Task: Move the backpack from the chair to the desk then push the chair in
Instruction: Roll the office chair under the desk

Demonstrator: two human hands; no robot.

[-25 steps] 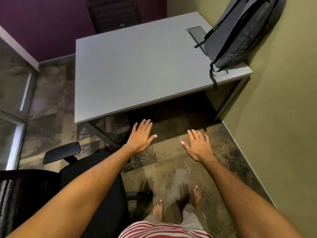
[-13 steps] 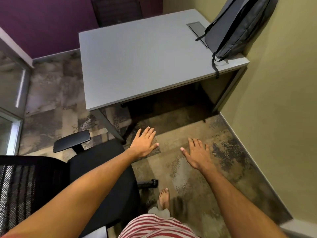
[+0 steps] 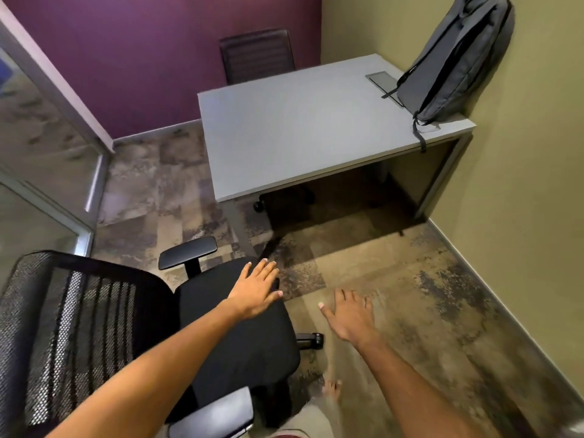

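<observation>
Slate-grey fabric backpack (image 3: 455, 55) propped upright on the far right corner of the smooth pale-grey rectangular desk (image 3: 303, 134), leaning against the olive wall (image 3: 521, 184), one strap dangling over the desk edge. Black office chair (image 3: 234, 336) with padded seat, mesh back and flat armrest pulled out, well apart from the desk, at lower left. Left hand (image 3: 256, 292) flat and spread above the seat's front edge, gripping nothing; contact with the seat unclear. Right hand (image 3: 350, 314) spread wide over mottled brown carpet (image 3: 426, 295), empty. Second dark chair (image 3: 257, 55) beyond the desk against the purple wall (image 3: 142, 58). Glass partition (image 3: 41, 153) at left.
</observation>
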